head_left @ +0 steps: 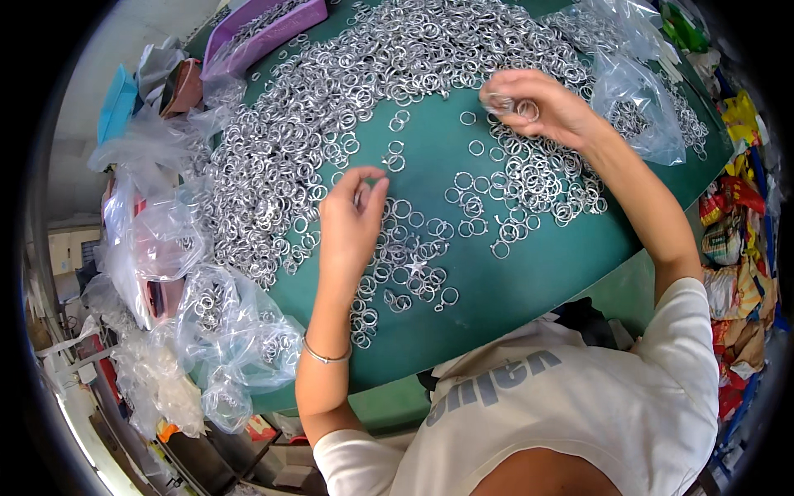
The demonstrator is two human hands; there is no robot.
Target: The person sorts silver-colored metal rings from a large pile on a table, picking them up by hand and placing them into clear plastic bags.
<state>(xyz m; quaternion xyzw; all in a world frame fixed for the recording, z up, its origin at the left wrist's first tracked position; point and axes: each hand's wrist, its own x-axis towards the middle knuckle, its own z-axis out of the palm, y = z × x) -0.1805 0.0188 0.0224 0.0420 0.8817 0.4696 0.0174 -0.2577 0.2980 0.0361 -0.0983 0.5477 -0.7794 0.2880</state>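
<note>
Silver metal rings (pixel 413 50) lie in a thick curved heap over the back and left of the green table (pixel 463 289). My right hand (pixel 542 107) is raised at the right edge of the heap, its fingers closed on several metal rings (pixel 527 109), partly blurred. My left hand (pixel 351 215) hovers left of the middle with thumb and fingers curled together; what they hold is mostly hidden. Just past its fingertips lies a small linked group of rings (pixel 394 155). Looser rings (pixel 413 264) are scattered between my hands and toward me.
A purple tray (pixel 256 33) of metal pieces stands at the back left. Clear plastic bags (pixel 236 331) with rings sit along the left edge, and another plastic bag (pixel 633 107) lies at the right. Colourful packages (pixel 732 240) are piled beyond the right table edge.
</note>
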